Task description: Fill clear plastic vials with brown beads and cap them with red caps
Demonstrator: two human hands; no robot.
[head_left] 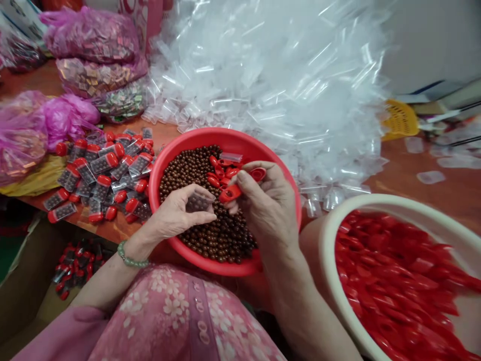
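My left hand (176, 210) grips a small clear plastic container (199, 201) filled with dark round beads, its end turned toward my right hand. Between thumb and fingers, my right hand (268, 200) holds a red plastic cap (230, 193); another red piece (258, 174) shows by its fingertips. Cap and container are apart. Both hands are over a red basin (225, 134) of brown beads (210, 243). More red caps (216, 170) and a clear empty container (230, 157) lie on the beads at the basin's far side.
Filled containers with red ends (101, 175) are heaped left of the basin; more lie in a box (22, 281) below. A large pile of clear containers (263, 75) is behind. A pale tub (326, 240) of red caps stands right. Pink bags (93, 35) sit at back left.
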